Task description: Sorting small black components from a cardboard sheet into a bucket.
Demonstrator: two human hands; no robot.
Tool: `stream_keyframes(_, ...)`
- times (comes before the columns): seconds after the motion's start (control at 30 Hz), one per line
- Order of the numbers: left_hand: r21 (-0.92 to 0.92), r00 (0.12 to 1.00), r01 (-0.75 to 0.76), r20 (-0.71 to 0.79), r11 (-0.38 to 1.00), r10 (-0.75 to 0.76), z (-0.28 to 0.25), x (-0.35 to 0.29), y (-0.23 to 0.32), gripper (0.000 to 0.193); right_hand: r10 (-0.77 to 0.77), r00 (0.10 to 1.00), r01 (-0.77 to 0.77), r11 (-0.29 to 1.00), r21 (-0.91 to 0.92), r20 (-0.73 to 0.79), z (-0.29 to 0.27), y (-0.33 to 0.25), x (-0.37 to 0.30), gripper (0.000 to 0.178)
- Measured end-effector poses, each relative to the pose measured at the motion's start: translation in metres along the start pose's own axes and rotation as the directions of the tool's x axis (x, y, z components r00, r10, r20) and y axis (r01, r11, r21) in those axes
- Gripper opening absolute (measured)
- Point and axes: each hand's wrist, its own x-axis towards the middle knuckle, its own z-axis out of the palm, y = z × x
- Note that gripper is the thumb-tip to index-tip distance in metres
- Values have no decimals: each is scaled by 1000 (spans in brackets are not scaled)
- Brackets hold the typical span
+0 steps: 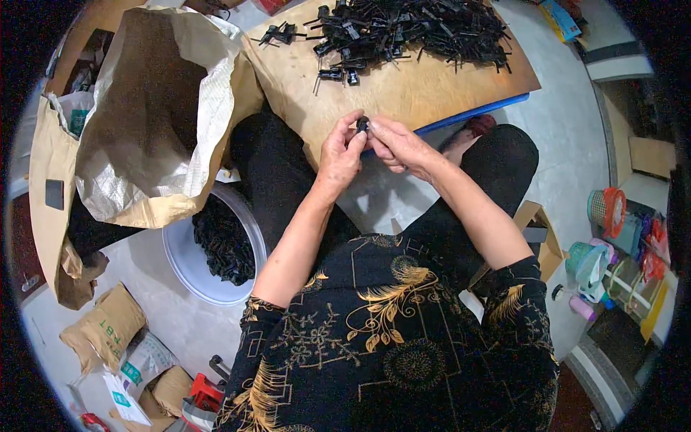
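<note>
Just past the near edge of the wooden board, my two hands meet around a small black plastic part. My left hand pinches it between thumb and fingertips. From the other side, the closed thumb and fingers of my right hand press against the same part and hide some of it. A large heap of black plastic pieces with thin straight prongs covers the far side of the board. A few similar loose pieces lie nearer to my hands.
A big open woven sack stands at the left. Below it, a white tub holds many small black parts. Brown paper packages lie at lower left, and an open cardboard box is by my right knee. Baskets stand far right.
</note>
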Motion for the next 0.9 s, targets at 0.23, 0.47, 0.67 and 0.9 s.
stream_keyframes(0.23,38,1000,-19,-18,999,20,4,4,2,34,18,1000,-17,995,96,-6,7,-5,1,27)
stream_keyframes(0.47,67,988,-123,-88,990,129,7,9,-3,32,45,995,-34,992,119,-91,13,-8,9,23)
stream_keyframes(0.67,298,946,-239,-143,924,291,2,15,-9,31,36,988,-52,993,-101,-151,13,-11,25,21)
stream_keyframes(0.9,35,975,-153,-159,988,157,-26,-31,38,33,115,979,-2,833,-553,169,-14,-82,50,33)
